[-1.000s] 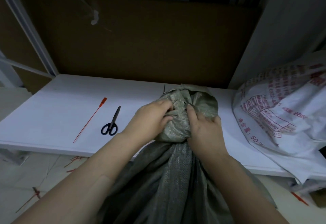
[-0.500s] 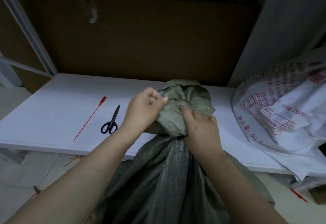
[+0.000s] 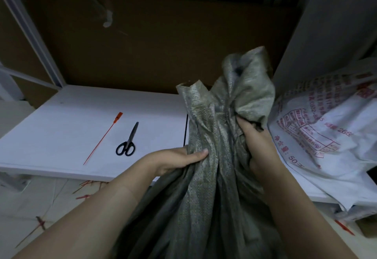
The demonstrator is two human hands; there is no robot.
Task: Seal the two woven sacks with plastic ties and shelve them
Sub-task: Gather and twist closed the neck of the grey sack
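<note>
Fig.: gathering the neck, head view. The grey-green woven sack [image 3: 214, 177] stands in front of you. Its body runs below the frame & its bunched mouth is raised over the front edge of the white shelf board [image 3: 61, 136].

Your left hand [image 3: 179, 159] grips the neck from the left, thumb laid across the front of the cloth, other fingers wrapped behind & hidden. Your right hand [image 3: 259, 146] grips higher on the right, fingers curled into the folds just under the flared mouth.

Handling (est.): the cloth is soft & thin, creases readily & has no stiffness of its own. The weave looks slick, so the folds will likely slide apart if either grip slackens. Weight can't be read here; contents not visible.

Best hold, prob.: one hand closed right round the narrowest part of the neck, below the flare. That frees the other for the red plastic tie [image 3: 103, 137], which lies flat on the board to the left, beside the scissors [image 3: 127, 140] & apart from both hands. The white printed sack [image 3: 326, 136] slumps on the board just right of your right hand.
</note>
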